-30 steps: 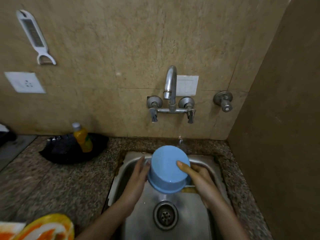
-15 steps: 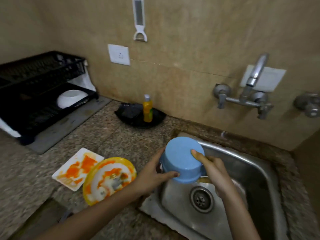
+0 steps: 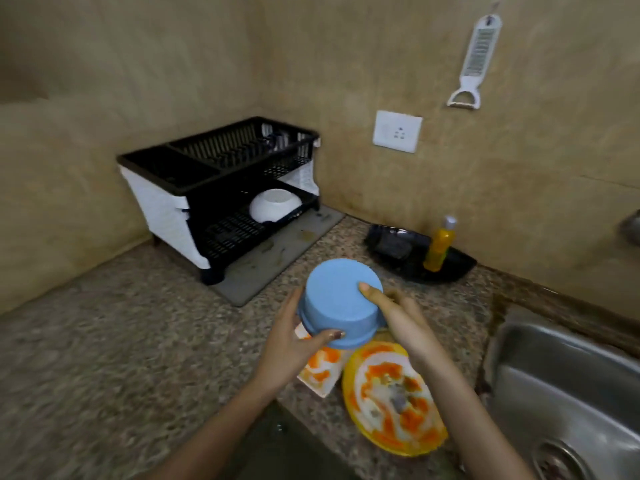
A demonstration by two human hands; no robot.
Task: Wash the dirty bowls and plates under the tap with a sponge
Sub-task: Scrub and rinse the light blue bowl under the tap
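now the blue bowl (image 3: pixel 339 303) hangs upside down at centre frame above the worktop (image 3: pixel 121 341), left hand (image 3: pixel 287 344) gripping its rim, right hand (image 3: pixel 401 323) clasping its side. best to grip firmly and carry it clear of the dirty plate (image 3: pixel 391 389), toward the dish rack (image 3: pixel 207 168) at upper left.

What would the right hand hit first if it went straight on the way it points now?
Past the blue bowl it grips, the right hand points over the grey mat at the black dish rack, probably its lower tier by the white bowl; height is unclear.
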